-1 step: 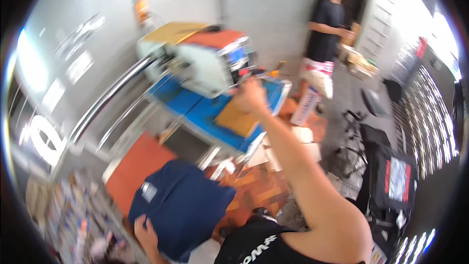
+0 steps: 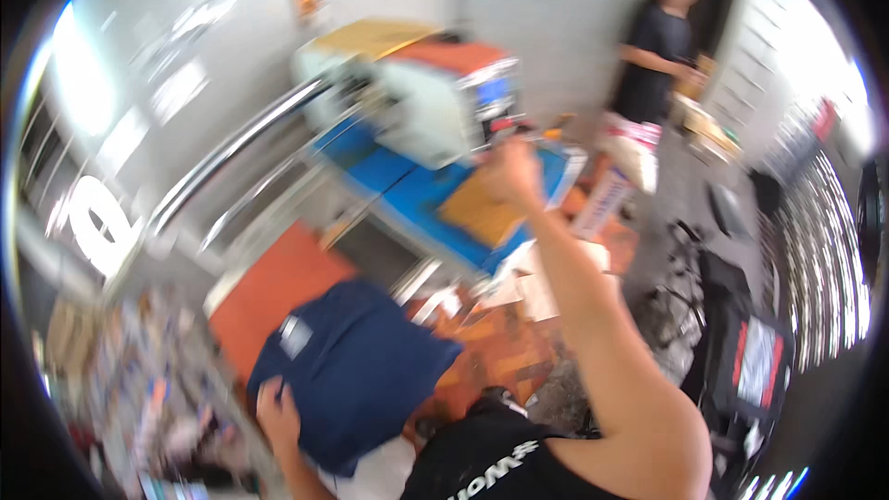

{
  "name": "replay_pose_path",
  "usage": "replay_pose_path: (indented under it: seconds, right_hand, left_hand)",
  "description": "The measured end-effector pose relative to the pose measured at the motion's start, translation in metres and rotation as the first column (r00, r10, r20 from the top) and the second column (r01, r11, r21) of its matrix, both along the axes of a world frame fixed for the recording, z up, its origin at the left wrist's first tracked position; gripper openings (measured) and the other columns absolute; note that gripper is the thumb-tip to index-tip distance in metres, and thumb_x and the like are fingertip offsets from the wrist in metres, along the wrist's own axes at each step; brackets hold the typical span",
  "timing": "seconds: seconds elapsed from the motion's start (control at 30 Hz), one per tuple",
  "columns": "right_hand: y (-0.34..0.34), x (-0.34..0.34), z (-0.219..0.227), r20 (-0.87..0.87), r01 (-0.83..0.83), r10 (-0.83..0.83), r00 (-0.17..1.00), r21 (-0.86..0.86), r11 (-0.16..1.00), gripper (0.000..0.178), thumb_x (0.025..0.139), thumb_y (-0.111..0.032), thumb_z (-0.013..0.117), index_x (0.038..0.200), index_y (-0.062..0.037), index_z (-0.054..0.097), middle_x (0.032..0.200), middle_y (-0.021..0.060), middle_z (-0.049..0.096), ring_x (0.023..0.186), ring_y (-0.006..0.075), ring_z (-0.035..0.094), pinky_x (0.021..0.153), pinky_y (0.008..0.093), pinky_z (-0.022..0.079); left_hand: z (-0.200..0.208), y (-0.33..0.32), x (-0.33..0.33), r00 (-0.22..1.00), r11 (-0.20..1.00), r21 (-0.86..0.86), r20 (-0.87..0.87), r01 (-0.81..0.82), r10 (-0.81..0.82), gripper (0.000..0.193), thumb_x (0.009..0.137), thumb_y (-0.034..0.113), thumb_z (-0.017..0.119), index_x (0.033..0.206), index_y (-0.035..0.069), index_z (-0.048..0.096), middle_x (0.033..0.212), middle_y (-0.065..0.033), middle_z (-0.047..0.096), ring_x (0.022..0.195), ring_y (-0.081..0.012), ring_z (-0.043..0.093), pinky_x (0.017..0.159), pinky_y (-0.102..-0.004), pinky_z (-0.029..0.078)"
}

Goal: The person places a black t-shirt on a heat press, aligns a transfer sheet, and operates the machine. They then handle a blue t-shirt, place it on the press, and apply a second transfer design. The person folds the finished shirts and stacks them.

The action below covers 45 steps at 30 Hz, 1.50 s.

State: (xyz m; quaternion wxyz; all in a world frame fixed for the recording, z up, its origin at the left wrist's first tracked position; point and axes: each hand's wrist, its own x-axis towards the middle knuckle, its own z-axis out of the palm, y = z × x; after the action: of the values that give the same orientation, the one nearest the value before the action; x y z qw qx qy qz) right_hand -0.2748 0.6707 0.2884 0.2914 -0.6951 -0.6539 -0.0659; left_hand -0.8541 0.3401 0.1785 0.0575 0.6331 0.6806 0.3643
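A navy blue garment point(image 2: 356, 380) with a small white label is spread over a reddish-brown flat pad point(image 2: 282, 282). My left hand point(image 2: 280, 418) rests at the garment's left edge, fingers lying on the cloth. Stretched far forward, my right hand point(image 2: 511, 171) is at the front of a pale machine point(image 2: 417, 116), next to a red control point(image 2: 503, 127). Blur hides how its fingers are bent and whether they touch the control. Just below that hand, a tan sheet point(image 2: 482, 210) lies on the machine's blue bed point(image 2: 407, 208).
Shiny metal rails point(image 2: 236, 153) run along the machine's left side. A person point(image 2: 653, 56) in dark clothes stands at the back right. White boxes point(image 2: 542, 294) sit on the tiled floor under the bed, and a black bag point(image 2: 741, 343) stands at right. Cluttered items point(image 2: 153, 389) fill the lower left.
The whole scene has shifted rightward in the picture as my view turned slightly. Both hands keep their places, one on the garment and one at the machine.
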Motion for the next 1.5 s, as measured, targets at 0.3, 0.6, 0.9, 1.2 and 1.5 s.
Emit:
replay_pose_path:
  seconds: [0.3,0.6,0.9,1.2,1.5]
  right_hand:
    - [0.043,0.031,-0.018,0.131,-0.091,0.067,0.989,0.187,0.978,0.054,0.108,-0.048,0.061,0.128,0.0017,0.07,0.145,0.0303,0.059,0.148,0.0494,0.041,0.126,0.0558,0.031]
    - [0.039,0.029,-0.02,0.094,-0.116,0.104,0.99,0.135,0.984,0.038,0.104,-0.032,0.066,0.118,0.0037,0.068,0.132,0.0322,0.061,0.132,0.0514,0.051,0.117,0.059,0.038]
    - [0.005,0.009,0.009,-0.037,-0.151,0.162,0.986,0.206,0.967,0.051,0.099,-0.045,0.074,0.125,-0.0002,0.071,0.14,0.0231,0.061,0.147,0.0469,0.042,0.117,0.0541,0.044]
    - [0.006,0.016,0.011,-0.085,-0.209,0.233,0.969,0.223,0.952,0.05,0.097,-0.048,0.075,0.116,-0.0015,0.074,0.135,0.0186,0.063,0.145,0.044,0.044,0.112,0.0552,0.047]
    - [-0.002,0.0,0.019,-0.037,-0.069,0.081,0.996,0.246,0.967,0.042,0.095,-0.033,0.079,0.121,-0.0013,0.07,0.131,0.0196,0.064,0.139,0.0458,0.05,0.109,0.0581,0.047]
  left_hand:
    - [-0.037,0.071,-0.003,0.948,0.972,0.04,-0.216,-0.232,0.235,0.023,0.096,0.012,0.071,0.118,0.003,0.073,0.132,-0.0159,0.069,0.127,-0.0417,0.062,0.108,-0.0509,0.05]
    - [-0.048,0.136,-0.032,0.993,0.978,-0.189,-0.088,-0.092,0.076,0.021,0.101,0.013,0.066,0.117,0.002,0.072,0.108,-0.0205,0.073,0.117,-0.0388,0.062,0.1,-0.0471,0.05]
    - [0.069,0.198,-0.025,0.794,0.942,-0.306,0.603,0.139,0.078,0.008,0.1,0.001,0.068,0.105,-0.004,0.071,0.088,-0.0012,0.07,0.073,-0.0095,0.063,0.065,-0.0251,0.049]
    - [0.118,0.286,0.236,0.194,0.753,-0.016,0.97,0.658,-0.149,0.036,0.107,0.008,0.067,0.138,-0.01,0.064,0.122,-0.0206,0.073,0.107,-0.0306,0.076,0.098,-0.0429,0.062]
    - [0.054,0.157,0.043,0.917,0.953,-0.287,0.399,0.097,0.026,0.026,0.107,0.01,0.066,0.123,-0.007,0.074,0.114,-0.0163,0.079,0.104,-0.0196,0.076,0.092,-0.0324,0.06]
